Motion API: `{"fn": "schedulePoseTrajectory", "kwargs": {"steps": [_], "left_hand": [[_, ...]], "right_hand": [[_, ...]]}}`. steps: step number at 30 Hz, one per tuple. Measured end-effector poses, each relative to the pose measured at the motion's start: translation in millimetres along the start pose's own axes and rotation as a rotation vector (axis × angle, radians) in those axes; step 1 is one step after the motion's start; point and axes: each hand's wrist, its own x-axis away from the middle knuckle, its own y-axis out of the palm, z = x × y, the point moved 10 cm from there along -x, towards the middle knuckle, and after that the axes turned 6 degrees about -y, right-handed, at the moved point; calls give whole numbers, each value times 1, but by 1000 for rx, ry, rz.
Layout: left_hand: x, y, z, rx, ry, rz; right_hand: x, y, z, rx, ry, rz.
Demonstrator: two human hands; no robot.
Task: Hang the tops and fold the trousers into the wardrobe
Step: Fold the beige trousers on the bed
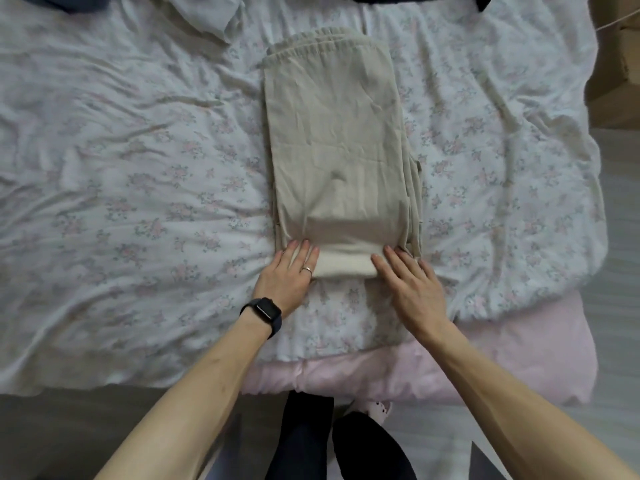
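Head view. The beige trousers (332,133) lay on the floral duvet (138,168), folded lengthwise into a narrow strip. The waistband was at the far end and the near end was turned over into a short rounded fold. The left hand (289,271) lay flat on the left corner of that fold, fingers straight and close together, gripping nothing. The right hand (412,285) lay likewise on the right corner, fingers straight, nothing clamped. Judgement: one hand per corner kept the fold square and its edges aligned, and flat palms suited pressing or rolling rather than lifting. The strip ran away from the person, which favoured folding toward the waistband. A watch (261,311) sat on the left wrist. A pink sheet (450,372) showed beneath the duvet's near edge. A dark garment (479,1) lay at the far edge. The wardrobe was not in view
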Motion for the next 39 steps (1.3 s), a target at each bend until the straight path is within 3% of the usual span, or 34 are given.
{"fn": "schedulePoseTrajectory", "kwargs": {"steps": [6,10,14,19,23,27,31,39], "left_hand": [[30,-43,-2,137,-14,-45],[81,-62,12,101,15,-132],[164,-78,53,210,23,-234],[237,-89,83,254,43,-186],[251,-99,78,363,20,-212],[211,-140,38,606,-111,-83],[133,-171,-19,615,-257,12],[-3,-130,-87,526,-347,1]], "right_hand": [[6,-59,-7,-134,49,17],[41,-86,-13,-172,86,-143],[111,-115,-24,-194,83,-278],[183,-113,-39,-324,13,-465],[177,-118,-38,-438,-16,-605],[107,-149,-9,-495,74,-407],[12,-173,26,-521,193,-104],[-113,-110,60,-521,349,-49]]}}
